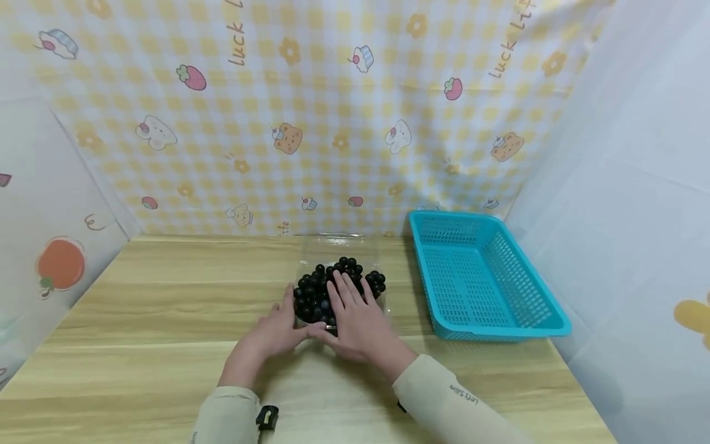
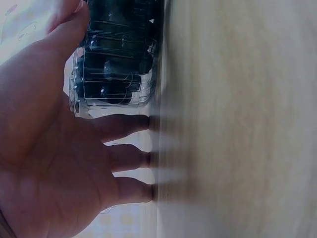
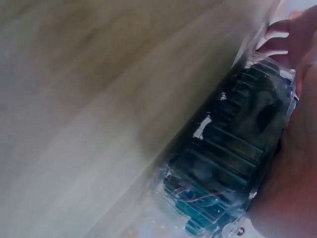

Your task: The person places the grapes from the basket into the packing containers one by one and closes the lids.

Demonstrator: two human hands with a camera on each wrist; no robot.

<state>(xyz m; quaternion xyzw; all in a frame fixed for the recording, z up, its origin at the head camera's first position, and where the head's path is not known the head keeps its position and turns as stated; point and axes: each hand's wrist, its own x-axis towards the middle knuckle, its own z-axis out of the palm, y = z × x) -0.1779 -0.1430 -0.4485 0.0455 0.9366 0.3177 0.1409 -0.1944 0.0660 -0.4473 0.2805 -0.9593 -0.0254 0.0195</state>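
Observation:
Dark, round grapes (image 1: 310, 295) fill a clear plastic clamshell box (image 3: 223, 148), its transparent lid (image 1: 339, 246) folded back behind it. My right hand (image 1: 357, 320) lies over the grapes, palm down with fingers spread and fairly straight. At the box's front left corner is my left hand (image 1: 274, 333), its thumb along the front rim and its index finger beside the left wall. In the left wrist view, the other left fingers (image 2: 130, 157) extend straight down to the tabletop. The two thumbs meet at the front edge in the head view.
A blue perforated plastic basket (image 1: 438, 324) stands at the right on the wood-grain table (image 1: 166, 308). Behind the table hangs a yellow checked cloth (image 1: 333, 111) with cartoon prints. White printed sheets (image 1: 627, 185) close off both sides.

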